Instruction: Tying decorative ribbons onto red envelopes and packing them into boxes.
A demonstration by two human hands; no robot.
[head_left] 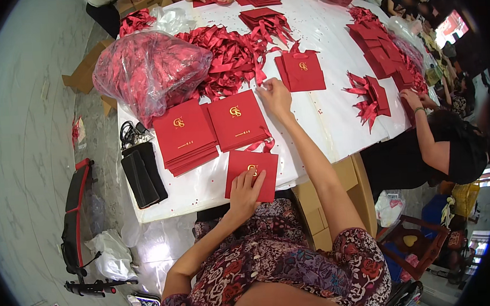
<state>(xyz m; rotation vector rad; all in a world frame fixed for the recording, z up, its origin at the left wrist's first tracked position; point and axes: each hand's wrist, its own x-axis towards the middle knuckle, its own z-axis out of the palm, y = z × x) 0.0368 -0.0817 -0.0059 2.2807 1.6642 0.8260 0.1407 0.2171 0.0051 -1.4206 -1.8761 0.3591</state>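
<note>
My left hand (246, 194) lies with its fingers spread on a flat red paper gift bag (266, 177) at the table's front edge. A loop of red ribbon (268, 145) sticks out of that bag's top. Farther forward, my right hand (276, 98) pinches the end of a red ribbon at the near edge of the loose ribbon heap (228, 58). Two stacks of flat red bags with gold print stand beyond my left hand: a left stack (183, 135) and a right stack (237, 121). Past my right hand lie several ribboned bags (307, 73).
A clear plastic sack of red ribbon (147, 72) sits at the table's left. Near it are a black pouch (144, 176) and a coiled cable (133, 133). At right, a co-worker's hand (413, 99) touches more red bags (379, 52). A cardboard box (337, 189) stands below the table edge.
</note>
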